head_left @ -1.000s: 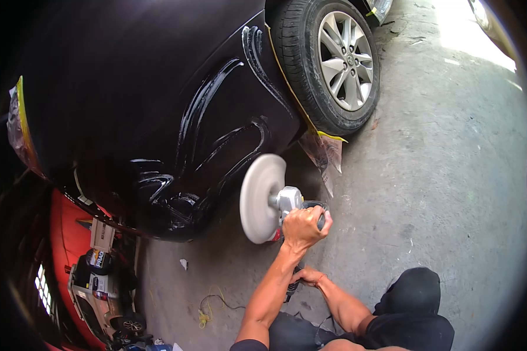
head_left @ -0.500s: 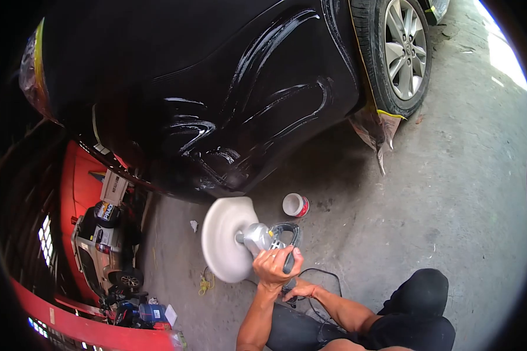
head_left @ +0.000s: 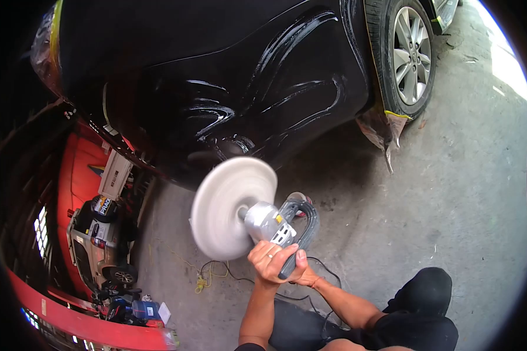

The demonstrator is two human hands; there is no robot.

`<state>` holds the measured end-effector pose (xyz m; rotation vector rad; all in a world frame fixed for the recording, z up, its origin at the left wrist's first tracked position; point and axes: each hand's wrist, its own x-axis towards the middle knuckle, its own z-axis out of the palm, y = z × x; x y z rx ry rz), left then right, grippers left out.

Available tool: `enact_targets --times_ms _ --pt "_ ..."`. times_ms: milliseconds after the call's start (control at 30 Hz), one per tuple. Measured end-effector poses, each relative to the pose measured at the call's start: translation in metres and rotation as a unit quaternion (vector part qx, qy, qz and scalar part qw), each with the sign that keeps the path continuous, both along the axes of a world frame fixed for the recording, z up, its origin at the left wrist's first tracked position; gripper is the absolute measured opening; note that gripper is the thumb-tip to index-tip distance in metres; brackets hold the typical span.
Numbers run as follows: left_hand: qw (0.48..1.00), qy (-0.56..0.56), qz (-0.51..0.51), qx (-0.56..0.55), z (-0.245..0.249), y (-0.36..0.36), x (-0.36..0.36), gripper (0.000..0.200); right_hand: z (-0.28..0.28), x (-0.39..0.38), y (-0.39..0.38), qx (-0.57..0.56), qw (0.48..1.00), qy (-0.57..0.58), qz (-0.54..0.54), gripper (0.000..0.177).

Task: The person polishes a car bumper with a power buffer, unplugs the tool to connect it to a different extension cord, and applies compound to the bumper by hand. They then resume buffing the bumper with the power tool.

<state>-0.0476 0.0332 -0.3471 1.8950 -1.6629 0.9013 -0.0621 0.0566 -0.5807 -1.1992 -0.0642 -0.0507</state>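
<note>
My left hand is wrapped round the body of a polisher, just behind its silver head. Partly hidden behind the left, my right hand is closed on the rear part of the tool. A wide, off-white polishing pad sits on the polisher, its surface smeared as if spinning. The pad's upper rim overlaps the lower edge of a black car bumper in this view. White streaks of compound curve across the glossy panel. A small tub on the floor is mostly hidden behind the polisher's grey loop handle.
A dark power cord and a yellow cord lie on the concrete floor. The car's wheel stands upper right, beside masking plastic. Lower left are a red beam, a blue container and another vehicle.
The polisher has risen toward the bumper and turned, showing more of the pad's round back. Its handle now covers most of the tub. The car sits slightly further right in view.
</note>
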Motion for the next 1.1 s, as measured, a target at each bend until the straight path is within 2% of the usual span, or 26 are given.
enact_targets --times_ms 33,67,133,300,367,433,500,600,700,767,900,967,1100 --pt "1.000 0.018 -0.014 -0.002 -0.005 -0.007 0.003 0.011 0.016 -0.005 -0.010 -0.025 0.999 0.033 -0.015 0.049" --pt "1.000 0.017 -0.015 -0.005 -0.010 -0.013 0.004 0.011 0.030 -0.020 -0.023 0.065 0.996 0.043 -0.043 0.049" --pt "0.997 0.065 -0.030 0.011 -0.017 -0.024 0.005 0.009 0.007 -0.017 -0.018 0.064 0.996 0.016 -0.056 0.051" --pt "0.998 0.058 0.001 0.018 -0.022 -0.023 -0.002 0.008 -0.027 -0.011 -0.006 0.029 0.999 -0.002 -0.023 0.053" --pt "0.999 0.027 0.039 0.021 -0.021 -0.014 -0.007 0.009 -0.047 -0.006 0.011 0.043 0.997 -0.004 -0.067 0.052" --pt "0.999 0.011 0.041 0.021 -0.025 -0.006 -0.007 0.011 -0.035 -0.012 0.000 0.041 0.996 0.014 0.080 0.051" --pt "0.998 -0.006 0.068 0.004 -0.027 -0.001 -0.007 0.012 -0.006 -0.025 -0.019 0.085 0.994 -0.003 0.062 0.050" --pt "0.998 -0.008 0.054 -0.001 -0.025 -0.003 -0.005 0.011 0.014 -0.032 -0.039 0.050 0.992 0.053 0.103 0.048" --pt "1.000 0.002 0.022 0.011 -0.016 -0.019 -0.005 0.010 -0.002 -0.021 -0.031 0.035 0.996 0.053 0.064 0.049" --pt "1.000 0.016 -0.017 0.018 -0.016 -0.041 0.000 0.010 -0.007 -0.017 -0.028 0.077 0.994 -0.007 -0.083 0.050" --pt "0.996 0.039 -0.085 0.013 -0.023 -0.093 0.003 0.008 -0.014 -0.014 -0.064 0.094 0.984 -0.011 -0.149 0.046" --pt "0.993 0.047 -0.109 0.006 -0.028 -0.126 0.003 0.008 -0.008 -0.020 -0.090 0.104 0.984 0.021 -0.144 0.044" --pt "0.989 0.069 -0.124 0.043 -0.040 -0.182 0.001 0.006 -0.002 -0.029 -0.128 0.148 0.967 0.030 -0.207 0.037"
